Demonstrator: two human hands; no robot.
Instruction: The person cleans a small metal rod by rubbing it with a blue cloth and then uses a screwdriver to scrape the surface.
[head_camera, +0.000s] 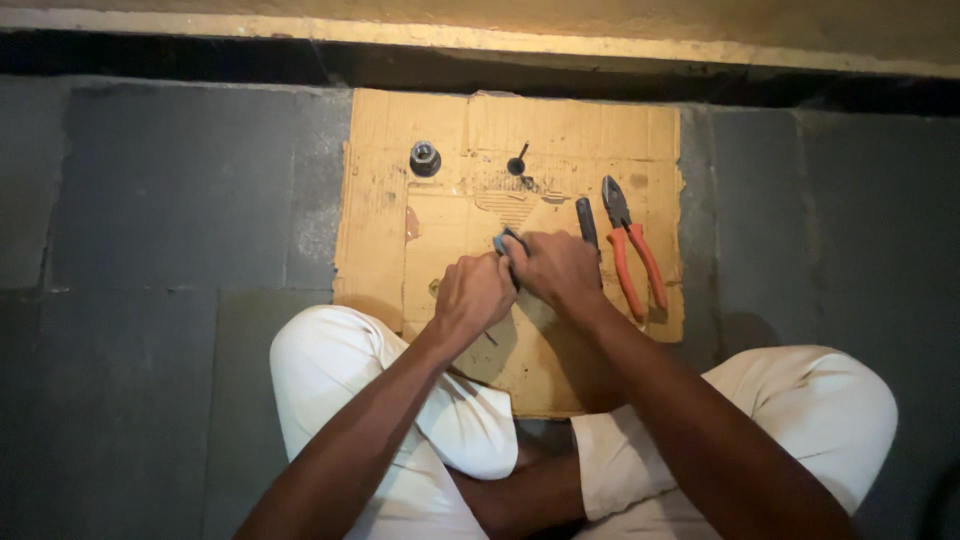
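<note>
- The person sits cross-legged on the grey tiled floor (170, 200), with a flat sheet of cardboard (440, 200) laid in front of the knees as the landmark.
- Both hands meet over the middle of the cardboard. The left hand (472, 292) is curled into a loose fist, and the right hand (556, 268) is closed beside it, touching it.
- Between them they pinch a small dark blue-grey part (507, 240), which peeks out at the far side of the knuckles, just above the cardboard's centre.
- Judging by this, the work on the small part is mid-way: it is in hand, not set down.
- The orange-handled pliers (630, 250) lie untouched on the cardboard's right side, with a dark tool (587, 222) just beside them.
- A metal nut-like piece (425, 158) and a small dark pin-like piece (518, 162) sit apart near the cardboard's far edge, unused for now.
- Hidden: the fingers cover nearly all of the held part, so its shape and any fastening cannot be told.
- A thin sliver shows below the left hand; what it is remains unclear.
- Dim light blurs the small pieces.
</note>
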